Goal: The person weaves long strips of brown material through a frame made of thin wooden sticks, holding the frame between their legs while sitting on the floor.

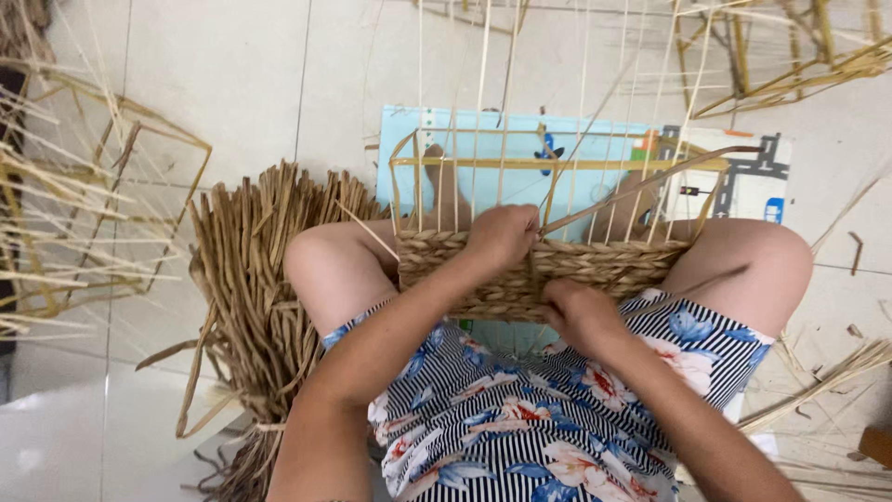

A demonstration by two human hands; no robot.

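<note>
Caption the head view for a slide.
Both hands, left and right, weaving a straw basket on the lap.

A person sits on a tiled floor (214, 84) with a half-woven basket (544, 270) between the knees. The left hand (502, 234) grips the woven band at its top edge, and the right hand (578, 311) presses its lower edge. A pile of straw (255, 279) lies beside the left leg, and a blue mat (483, 167) is under the feet.

Left hand (503, 236) fisted, knuckles up; right hand (578, 311) curled lower, both forearms angled inward.
</note>
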